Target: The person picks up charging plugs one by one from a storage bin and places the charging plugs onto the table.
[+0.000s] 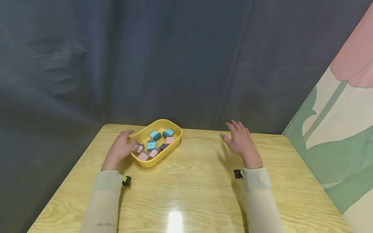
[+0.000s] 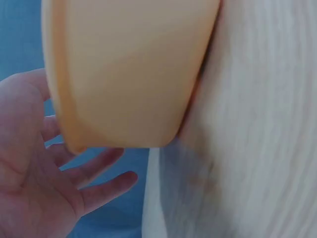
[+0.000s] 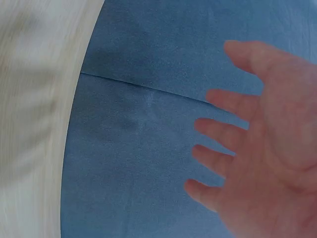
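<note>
A yellow plastic basket (image 1: 148, 164) sits at an angle on the left half of the table and holds several small two-tone blocks, light blue (image 1: 151, 145) and pink (image 1: 143, 156), with darker ends. My left hand (image 1: 120, 148) is at the basket's left end, its thumb overlapping the rim in the head view. In the left wrist view, the fingers (image 2: 110, 191) of that hand are spread and fairly straight beside the basket's outer wall (image 2: 129, 74). My right hand (image 1: 241, 143) hovers above the right side of the table, fingers spread, holding nothing.
The wooden table (image 1: 192, 181) has its far edge against a dark blue curtain (image 1: 180, 64). On the right hangs a cloth with a flower pattern (image 1: 335, 129). A small black device (image 1: 238, 174) is at the right wrist, and another (image 1: 126, 181) at the left.
</note>
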### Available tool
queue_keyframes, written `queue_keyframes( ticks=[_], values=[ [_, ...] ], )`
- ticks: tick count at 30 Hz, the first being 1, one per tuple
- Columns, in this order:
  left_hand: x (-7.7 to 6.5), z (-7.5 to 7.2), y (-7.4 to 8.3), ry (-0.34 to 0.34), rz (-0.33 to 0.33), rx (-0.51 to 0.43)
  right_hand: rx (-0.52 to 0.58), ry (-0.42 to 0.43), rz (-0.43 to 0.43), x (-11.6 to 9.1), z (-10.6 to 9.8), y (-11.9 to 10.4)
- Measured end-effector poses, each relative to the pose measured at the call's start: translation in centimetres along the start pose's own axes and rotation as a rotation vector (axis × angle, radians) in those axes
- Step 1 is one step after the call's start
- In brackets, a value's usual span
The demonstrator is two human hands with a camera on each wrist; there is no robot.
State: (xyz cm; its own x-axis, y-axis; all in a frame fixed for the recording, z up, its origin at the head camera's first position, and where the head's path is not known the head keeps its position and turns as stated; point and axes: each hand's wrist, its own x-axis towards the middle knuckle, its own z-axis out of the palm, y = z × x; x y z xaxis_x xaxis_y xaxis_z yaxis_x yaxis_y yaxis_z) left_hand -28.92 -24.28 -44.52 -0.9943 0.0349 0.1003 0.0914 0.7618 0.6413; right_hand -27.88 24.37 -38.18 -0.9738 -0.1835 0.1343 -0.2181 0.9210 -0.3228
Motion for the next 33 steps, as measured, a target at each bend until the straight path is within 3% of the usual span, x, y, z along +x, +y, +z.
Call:
queue_keyframes(
  ticks=[5,11,18,26,33],
  values=[
    [0.2,0.9,-0.1,-0.032,-0.029,-0.031,0.002,-0.016,-0.004,0.0,0.2,0.0],
    [0.2,1.0,0.0,0.001,-0.042,-0.028,-0.004,-0.014,-0.022,0.3,0.4,-0.2],
    [0.1,1.4,0.4,0.01,-0.128,-0.03,-0.021,-0.01,-0.065,0.4,0.9,-1.2],
    [-0.2,1.9,0.3,0.014,-0.149,-0.012,-0.012,0.009,-0.174,2.0,3.1,-4.7],
    [0.3,1.8,0.3,0.016,-0.165,-0.026,-0.012,-0.038,-0.254,4.0,3.9,-8.4]
  ],
)
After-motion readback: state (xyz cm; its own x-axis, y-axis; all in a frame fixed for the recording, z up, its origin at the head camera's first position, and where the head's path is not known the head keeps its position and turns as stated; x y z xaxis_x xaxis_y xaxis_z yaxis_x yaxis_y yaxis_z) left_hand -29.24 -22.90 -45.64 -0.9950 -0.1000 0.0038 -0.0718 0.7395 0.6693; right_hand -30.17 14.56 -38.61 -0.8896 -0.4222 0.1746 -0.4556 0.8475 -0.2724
